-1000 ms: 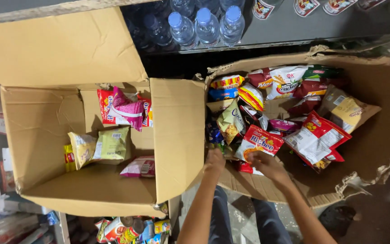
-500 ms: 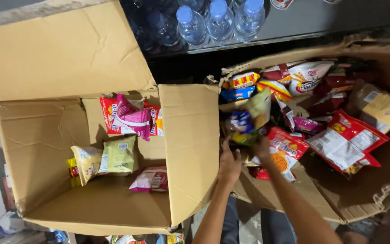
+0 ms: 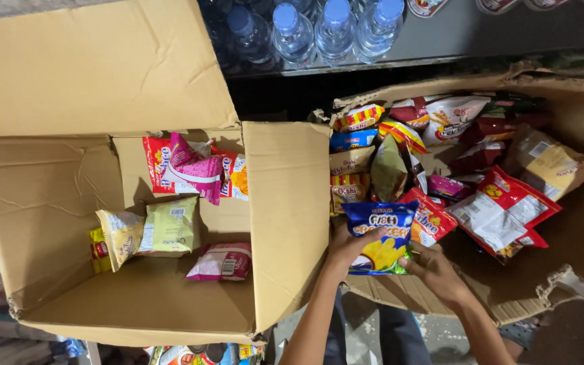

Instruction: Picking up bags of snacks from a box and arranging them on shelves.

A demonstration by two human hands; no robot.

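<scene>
Both my hands hold one blue snack packet (image 3: pixel 380 233) with a yellow picture on it, at the near edge of the torn cardboard box (image 3: pixel 576 223) on the right. My left hand (image 3: pixel 345 249) grips the packet's left side and my right hand (image 3: pixel 434 270) grips its lower right corner. Behind the packet that box is piled with several snack packets in red, yellow, white and brown. On the left stands an open cardboard box (image 3: pixel 42 203) with a few packets inside: pink and red ones (image 3: pixel 187 169) at the back, pale green ones (image 3: pixel 150 230), and a pink one (image 3: pixel 223 262).
Several water bottles (image 3: pixel 319 27) stand in a row on a dark shelf beyond the boxes. The left box's tall flap (image 3: pixel 96 67) stands up at the back and its right flap (image 3: pixel 288 216) separates the two boxes. More packets (image 3: pixel 190 355) lie on the floor below.
The blue packet has been lifted out of the right box's pile and turned to face me. Both hands now hold it at the box's near edge.
</scene>
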